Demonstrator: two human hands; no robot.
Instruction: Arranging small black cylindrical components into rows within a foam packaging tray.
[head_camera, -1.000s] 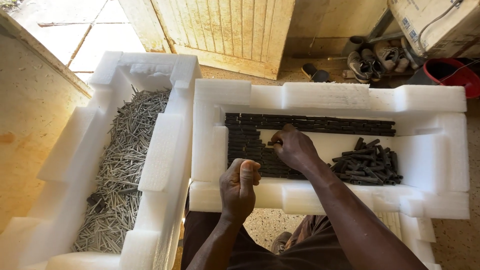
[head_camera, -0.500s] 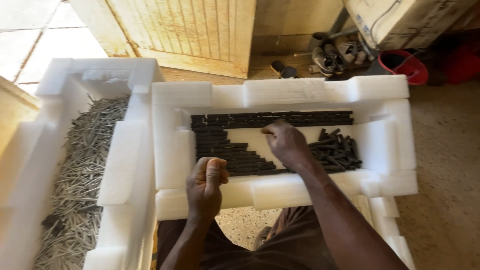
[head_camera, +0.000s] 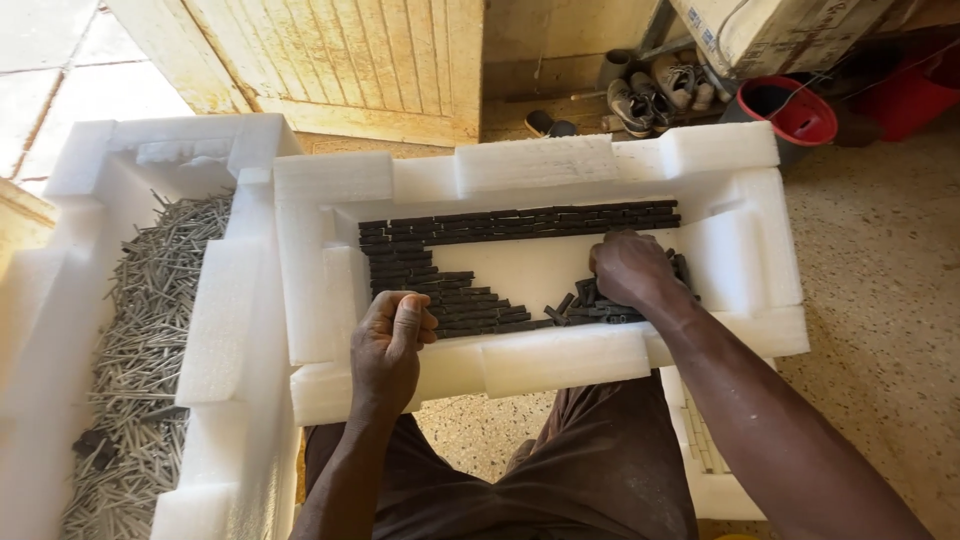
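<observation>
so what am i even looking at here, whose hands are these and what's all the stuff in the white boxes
There is no machine here: a person wears a camera on the head, so the one picture looks down at their own two bare hands and lap. In front of them sits a white foam tray. Inside it, short dark sticks lie in neat rows along the far wall and the left side. The right hand rests on a loose heap of the same sticks in the tray. The left hand is curled at the tray's near edge; whether it holds anything is hidden. To the left, a second foam tray holds a jumble of thin grey sticks. Shoes and a red bucket stand behind.
</observation>
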